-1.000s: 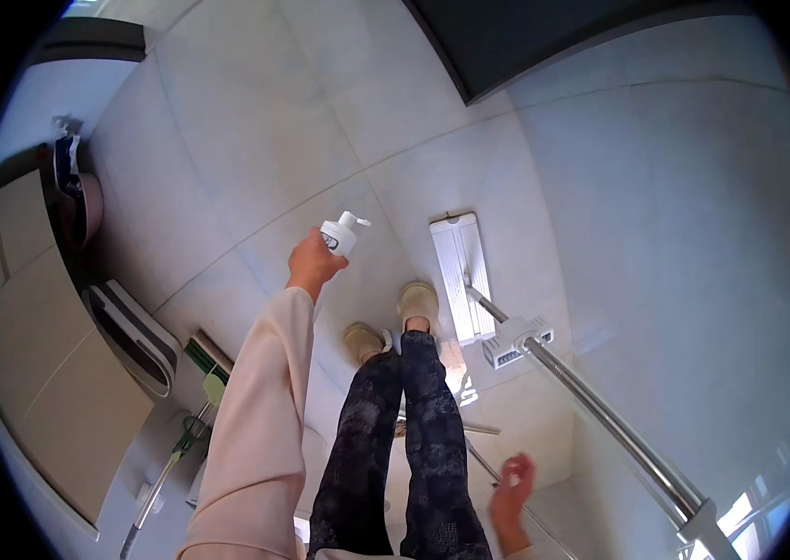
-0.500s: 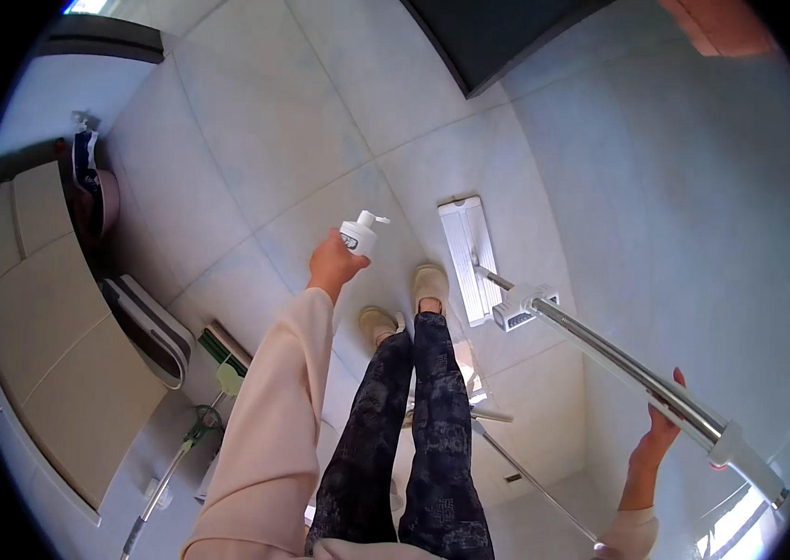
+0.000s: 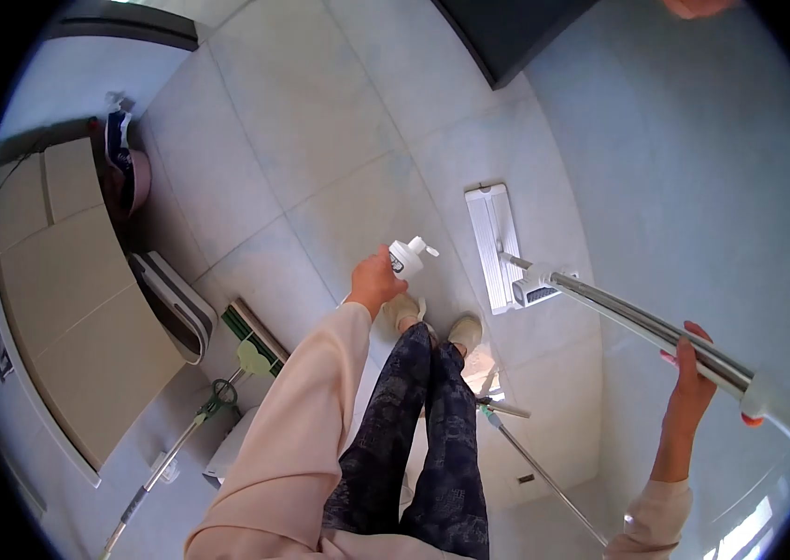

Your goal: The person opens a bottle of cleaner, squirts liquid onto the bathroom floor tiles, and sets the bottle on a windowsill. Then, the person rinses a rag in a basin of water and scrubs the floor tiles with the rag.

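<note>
Clasping white pump btl (image 3: 405, 259) in closed L hand (image 3: 373, 283), over floor (image 3: 339, 103), w/ nozzle (image 3: 430, 248) free; gripping metal pole (image 3: 638, 324) w/ curled R hand (image 3: 690, 381), nr flat mop head (image 3: 488, 245); best to hold btl upright, steady pole

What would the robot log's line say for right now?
left hand: holding white pump bottle | right hand: on flat mop's pole | mop head: on tiled floor
</note>
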Demonstrator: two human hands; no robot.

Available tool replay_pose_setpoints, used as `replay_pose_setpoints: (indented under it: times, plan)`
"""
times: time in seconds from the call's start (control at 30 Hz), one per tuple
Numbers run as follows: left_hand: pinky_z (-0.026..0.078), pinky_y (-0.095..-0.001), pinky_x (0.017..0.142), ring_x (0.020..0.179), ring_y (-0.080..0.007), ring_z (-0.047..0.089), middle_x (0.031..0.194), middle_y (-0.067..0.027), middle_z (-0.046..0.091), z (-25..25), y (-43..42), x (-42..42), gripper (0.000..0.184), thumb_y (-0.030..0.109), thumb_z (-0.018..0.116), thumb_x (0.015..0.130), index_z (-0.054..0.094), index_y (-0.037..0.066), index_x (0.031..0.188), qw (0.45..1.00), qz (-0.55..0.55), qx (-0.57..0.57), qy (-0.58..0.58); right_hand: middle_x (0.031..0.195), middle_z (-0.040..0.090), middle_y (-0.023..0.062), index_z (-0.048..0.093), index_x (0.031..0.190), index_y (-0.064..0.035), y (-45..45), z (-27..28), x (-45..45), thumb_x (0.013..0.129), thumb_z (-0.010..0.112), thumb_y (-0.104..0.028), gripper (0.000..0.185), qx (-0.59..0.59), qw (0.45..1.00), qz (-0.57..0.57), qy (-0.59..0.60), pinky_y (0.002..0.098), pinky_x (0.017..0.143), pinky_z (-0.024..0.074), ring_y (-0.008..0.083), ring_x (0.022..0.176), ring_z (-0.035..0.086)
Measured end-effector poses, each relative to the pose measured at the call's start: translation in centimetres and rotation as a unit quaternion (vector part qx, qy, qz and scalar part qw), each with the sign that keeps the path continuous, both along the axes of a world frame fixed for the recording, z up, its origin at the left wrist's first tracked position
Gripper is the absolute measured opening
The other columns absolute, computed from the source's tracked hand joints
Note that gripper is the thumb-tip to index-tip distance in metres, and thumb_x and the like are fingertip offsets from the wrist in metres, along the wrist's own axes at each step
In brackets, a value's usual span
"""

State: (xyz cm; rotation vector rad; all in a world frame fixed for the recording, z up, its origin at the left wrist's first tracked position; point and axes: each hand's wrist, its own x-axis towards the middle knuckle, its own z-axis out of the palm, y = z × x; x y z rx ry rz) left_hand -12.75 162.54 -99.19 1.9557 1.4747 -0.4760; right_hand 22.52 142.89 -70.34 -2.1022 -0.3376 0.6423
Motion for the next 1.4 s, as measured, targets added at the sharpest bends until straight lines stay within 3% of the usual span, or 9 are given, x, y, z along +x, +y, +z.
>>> replay_pose_setpoints:
  times: [0.07,0.2,0.4,0.63,0.73,0.93,1.1,1.3,1.4]
  plan:
    - [0.051,-0.0432,0.072,0.083,-0.0348,0.063,0.087,-0.016,0.064,-0.8,-0.6,-0.1,0.058,0.03,0.075,0.058,0.048,0.006,0.103,1.0,0.001,-0.002,0.001,0.112,0.056,0.0056,0.056,0.116,0.0014,-3.0,-0.5,-0.5,0.087,0.061,-0.013,0.032,-0.061,0.995,0.033,-0.078,0.0261,0.085,0.043,0.0133,0.094,0.053]
    - [0.051,-0.0437,0.071,0.082,-0.0343,0.063,0.086,-0.0155,0.063,-2.4,-1.0,1.3,0.055,0.029,0.075,0.059,0.048,0.007,0.101,1.0,-0.009,0.002,0.023,0.111,0.057,0.0058,0.056,0.117,0.0023,-10.0,-1.7,-1.3,0.088,0.061,-0.013,0.033,-0.063,0.994,0.026,-0.09,0.0258,0.086,0.0419,0.0132,0.095,0.053]
    - [0.051,-0.0439,0.07,0.083,-0.0339,0.062,0.086,-0.0152,0.063,-4.9,-3.6,4.6,0.052,0.027,0.076,0.058,0.048,0.007,0.098,0.998,-0.052,0.014,0.012,0.115,0.057,0.0066,0.054,0.121,0.0017,-16.3,-0.2,1.1,0.091,0.053,-0.017,0.035,-0.124,0.981,-0.088,-0.118,0.0268,0.09,0.038,0.0135,0.101,0.051]
    - [0.051,-0.0445,0.071,0.081,-0.0358,0.063,0.084,-0.0155,0.064,-8.5,-8.3,7.0,0.053,0.026,0.077,0.058,0.048,0.007,0.098,0.995,-0.094,0.017,0.015,0.12,0.055,0.0081,0.052,0.124,0.0017,-21.5,-3.6,4.5,0.092,0.05,-0.016,0.036,-0.107,0.98,-0.092,-0.139,0.0299,0.092,0.0389,0.016,0.102,0.052]
    - [0.051,-0.0441,0.071,0.083,-0.0361,0.063,0.086,-0.0158,0.065,-9.9,-9.4,7.0,0.054,0.028,0.077,0.057,0.048,0.008,0.099,0.996,-0.086,0.013,0.016,0.129,0.051,0.0098,0.051,0.127,0.0016,-23.1,-4.9,6.5,0.093,0.051,-0.018,0.039,-0.118,0.984,-0.089,-0.104,0.0321,0.102,0.0343,0.0189,0.117,0.048]
    - [0.051,-0.0435,0.074,0.086,-0.035,0.063,0.09,-0.0155,0.065,-9.2,-7.3,6.7,0.057,0.029,0.077,0.058,0.049,0.006,0.101,0.999,0.011,0.006,0.047,0.131,0.05,0.0087,0.051,0.127,0.0004,-27.1,-6.9,9.4,0.093,0.05,-0.02,0.039,-0.092,0.985,-0.128,-0.077,0.033,0.092,0.0443,0.016,0.112,0.051]
    - [0.051,-0.0437,0.074,0.086,-0.0353,0.063,0.09,-0.0162,0.065,-9.4,-6.2,6.2,0.058,0.03,0.077,0.058,0.049,0.005,0.101,0.998,0.042,0.017,0.048,0.126,0.053,0.0087,0.052,0.126,-0.0008,-28.3,-7.5,10.7,0.093,0.052,-0.02,0.038,-0.068,0.976,-0.197,-0.057,0.0318,0.076,0.0516,0.0143,0.103,0.056]
    - [0.051,-0.0436,0.074,0.086,-0.0352,0.063,0.091,-0.0159,0.065,-9.3,-7.3,5.4,0.057,0.03,0.076,0.058,0.049,0.006,0.101,0.998,0.03,0.011,0.054,0.126,0.051,0.0079,0.051,0.128,-0.0028,-29.7,-8.3,11.4,0.093,0.053,-0.026,0.042,-0.089,0.968,-0.232,-0.045,0.029,0.078,0.0531,0.0146,0.109,0.051]
    - [0.051,-0.0434,0.074,0.086,-0.0353,0.063,0.091,-0.0155,0.065,-8.9,-7.3,5.5,0.057,0.03,0.076,0.058,0.049,0.007,0.102,0.998,0.035,0.0,0.047,0.123,0.053,0.0088,0.053,0.125,-0.0009,-30.2,-8.6,11.2,0.092,0.055,-0.03,0.044,-0.102,0.967,-0.227,-0.05,0.0293,0.077,0.0536,0.0171,0.106,0.055]
